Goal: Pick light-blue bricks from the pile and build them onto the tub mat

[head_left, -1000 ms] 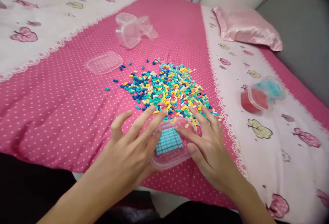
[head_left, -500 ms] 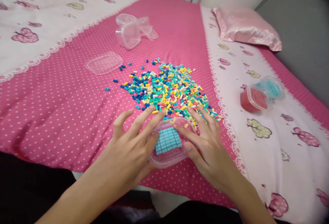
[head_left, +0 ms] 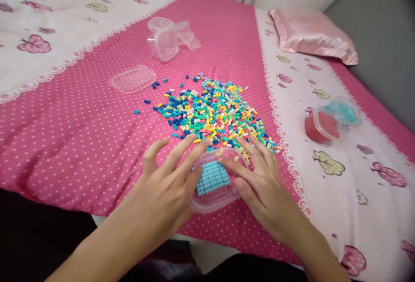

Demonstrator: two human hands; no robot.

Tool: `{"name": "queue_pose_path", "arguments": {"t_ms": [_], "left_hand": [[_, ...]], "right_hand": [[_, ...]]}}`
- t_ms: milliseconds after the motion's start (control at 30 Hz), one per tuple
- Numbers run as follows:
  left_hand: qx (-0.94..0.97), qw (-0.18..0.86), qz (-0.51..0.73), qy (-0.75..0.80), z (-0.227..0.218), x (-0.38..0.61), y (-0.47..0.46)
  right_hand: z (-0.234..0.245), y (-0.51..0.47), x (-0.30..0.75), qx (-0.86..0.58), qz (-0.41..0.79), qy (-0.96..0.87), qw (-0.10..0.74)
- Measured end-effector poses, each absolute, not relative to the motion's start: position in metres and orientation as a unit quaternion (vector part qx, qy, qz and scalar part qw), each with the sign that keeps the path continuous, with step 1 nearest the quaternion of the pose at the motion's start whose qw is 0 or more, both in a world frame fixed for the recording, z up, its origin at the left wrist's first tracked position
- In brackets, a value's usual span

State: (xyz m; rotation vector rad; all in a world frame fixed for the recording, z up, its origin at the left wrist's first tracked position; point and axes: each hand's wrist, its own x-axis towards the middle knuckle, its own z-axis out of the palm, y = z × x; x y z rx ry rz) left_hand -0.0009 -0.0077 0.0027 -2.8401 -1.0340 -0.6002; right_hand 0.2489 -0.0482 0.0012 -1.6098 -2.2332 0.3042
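Note:
A clear plastic tub (head_left: 214, 202) with light blue bricks packed inside stands near the bed's front edge. My left hand (head_left: 165, 182) lies on its left side with fingers spread flat over the lid. On the tub's right side rests my right hand (head_left: 259, 178), fingers also stretched out. Just beyond my fingertips spreads a heap of small bricks (head_left: 212, 109) in blue, teal, yellow, white and orange on the pink dotted bedspread (head_left: 71, 131).
A loose clear lid (head_left: 132, 79) lies left of the heap. Empty clear tubs (head_left: 170, 38) sit further back. At the right, two filled tubs, one red (head_left: 320, 126) and one light blue (head_left: 343, 111). A pink pillow (head_left: 311, 36) is at the back right.
Both hands have stayed on the tub with only slight shifts of the fingers. Nothing else has moved.

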Motion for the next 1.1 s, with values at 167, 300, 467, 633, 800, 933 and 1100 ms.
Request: {"name": "queue_pose_path", "arguments": {"t_ms": [167,300,467,633,800,933,1100], "left_hand": [[-0.920,0.038,-0.192,-0.339,0.003,-0.002,-0.006],[-0.920,0.033,-0.198,-0.338,0.002,-0.002,-0.005],[-0.914,0.037,-0.230,-0.332,0.006,-0.006,-0.003],[-0.923,-0.001,-0.236,-0.303,0.008,-0.015,0.001],[-0.868,-0.161,-0.318,-0.347,-0.029,-0.015,-0.002],[-0.814,-0.252,-0.366,-0.373,-0.059,-0.006,-0.008],[-0.790,-0.300,-0.386,-0.370,-0.068,-0.001,-0.010]], "right_hand": [[0.008,-0.051,0.257,-0.571,0.126,-0.772,0.249],[0.011,-0.049,0.276,-0.598,0.108,-0.707,0.363],[-0.005,-0.032,0.313,-0.652,0.032,-0.640,0.406],[-0.031,-0.016,0.335,-0.690,0.018,-0.623,0.367],[-0.046,-0.011,0.331,-0.687,0.039,-0.640,0.342],[-0.055,-0.012,0.325,-0.683,0.042,-0.644,0.341],[-0.060,-0.011,0.318,-0.692,-0.001,-0.622,0.366]]}}
